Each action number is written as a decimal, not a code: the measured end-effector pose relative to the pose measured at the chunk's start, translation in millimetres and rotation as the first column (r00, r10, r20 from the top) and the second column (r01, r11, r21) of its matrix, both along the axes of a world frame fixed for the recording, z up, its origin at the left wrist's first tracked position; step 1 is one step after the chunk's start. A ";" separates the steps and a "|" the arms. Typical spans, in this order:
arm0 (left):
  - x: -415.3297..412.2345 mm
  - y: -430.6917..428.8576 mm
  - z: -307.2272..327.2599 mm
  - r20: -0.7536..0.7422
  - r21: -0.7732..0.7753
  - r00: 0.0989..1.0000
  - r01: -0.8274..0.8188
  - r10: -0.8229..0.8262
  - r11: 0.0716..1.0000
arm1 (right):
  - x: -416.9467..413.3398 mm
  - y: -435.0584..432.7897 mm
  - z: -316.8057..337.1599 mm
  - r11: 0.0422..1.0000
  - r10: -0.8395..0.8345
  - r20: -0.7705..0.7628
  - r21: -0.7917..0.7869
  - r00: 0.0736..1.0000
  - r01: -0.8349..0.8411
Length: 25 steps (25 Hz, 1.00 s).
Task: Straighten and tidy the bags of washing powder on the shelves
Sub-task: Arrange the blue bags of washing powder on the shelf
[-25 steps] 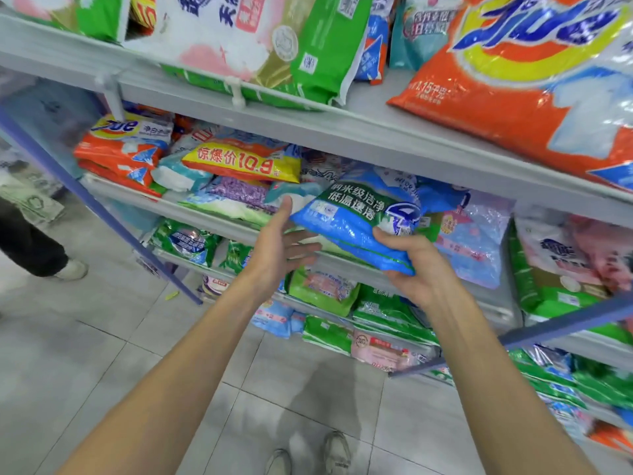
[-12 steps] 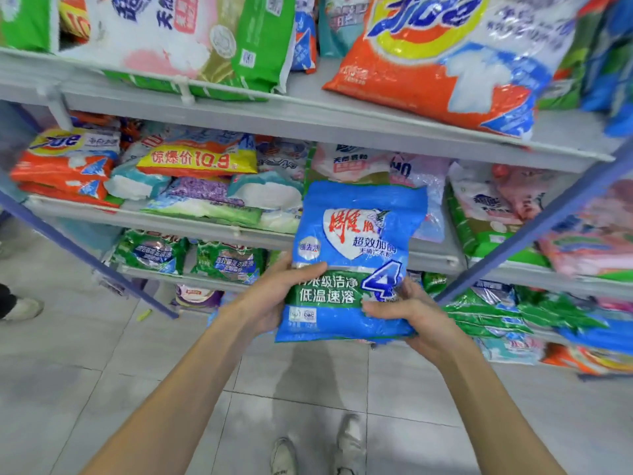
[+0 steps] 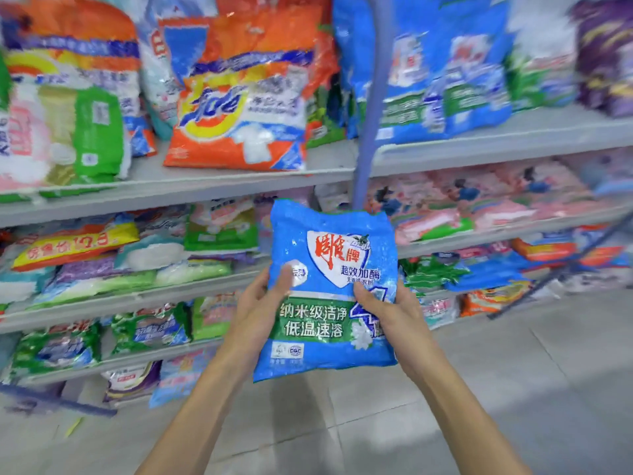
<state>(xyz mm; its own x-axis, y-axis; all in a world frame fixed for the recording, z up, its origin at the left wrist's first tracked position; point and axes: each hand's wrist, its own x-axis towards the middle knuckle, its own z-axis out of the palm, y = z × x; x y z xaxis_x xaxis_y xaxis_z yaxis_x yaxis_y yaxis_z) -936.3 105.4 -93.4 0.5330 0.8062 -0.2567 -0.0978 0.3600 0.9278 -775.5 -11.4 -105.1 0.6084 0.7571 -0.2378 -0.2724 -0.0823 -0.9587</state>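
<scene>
Grey metal shelving point(image 3: 239, 181) runs in tiers across the view, crowded with plastic bags of washing powder, and a blue upright post point(image 3: 369, 125) divides it into a left and a right bay. Below and to the right lies a pale grey tiled floor point(image 3: 513, 389).

On the upper left shelf a large orange plastic bag with a yellow ring and blue lettering point(image 3: 239, 108) leans back, its lower edge near the shelf front. Just left of it stands a green, pink and white bag point(image 3: 68, 138). Right of the post, tall blue bags with green bands point(image 3: 445, 80) stand upright side by side. The shelf under them holds flat pink bags point(image 3: 479, 200), too blurred to tell more. In the left bay a bag with a yellow price band point(image 3: 75, 243) lies on top of a pile, and green bags point(image 3: 54, 344) sit on the shelf beneath.

A small blue plastic bag with a white shield and a green band of white characters point(image 3: 329, 296) is off the shelves, held upright in the air in front of the post, face toward the camera.

The left hand point(image 3: 255, 313) grips its left edge, thumb point(image 3: 284, 279) pressed on the front. The right hand point(image 3: 394, 313) grips the right edge, thumb point(image 3: 364, 296) likewise on the front; the fingers of both are hidden behind the bag.
</scene>
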 end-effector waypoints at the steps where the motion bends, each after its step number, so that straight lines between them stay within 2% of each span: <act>1: 16.0 -8.1 7.6 0.013 -0.007 1.000 -0.012 0.012 1.000 | 10.5 -12.6 5.7 0.999 -0.037 0.023 0.017 0.999 0.036; 7: 143.8 -77.7 38.4 0.172 -0.011 0.971 0.170 -0.166 0.985 | 114.1 -109.5 43.8 0.964 -0.253 0.126 0.113 0.959 0.240; 12: 217.7 -119.8 56.3 0.233 0.045 0.950 0.203 -0.207 0.978 | 179.8 -155.5 69.4 0.920 -0.352 0.069 0.208 0.933 0.332; 18: 277.3 -114.8 71.4 0.296 0.089 0.933 0.186 -0.204 0.979 | 244.4 -152.7 88.6 0.923 -0.308 0.089 0.268 0.947 0.275; 22: 321.3 -89.7 83.5 0.275 0.095 0.953 0.103 -0.125 0.990 | 298.5 -119.6 101.0 0.945 -0.203 0.135 0.285 0.970 0.158; 25: 357.1 -59.5 102.9 0.275 0.045 0.961 0.017 -0.029 0.999 | 344.4 -81.0 113.5 0.953 -0.150 0.183 0.289 0.972 0.093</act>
<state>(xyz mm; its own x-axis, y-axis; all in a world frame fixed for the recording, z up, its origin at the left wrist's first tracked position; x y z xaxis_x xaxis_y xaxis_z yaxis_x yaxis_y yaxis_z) -579.2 45.9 9.5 0.5969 0.7998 -0.0636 -0.3437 0.3265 0.8805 -431.1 -92.5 8.4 0.7133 0.6927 0.1062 -0.0637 0.2150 -0.9745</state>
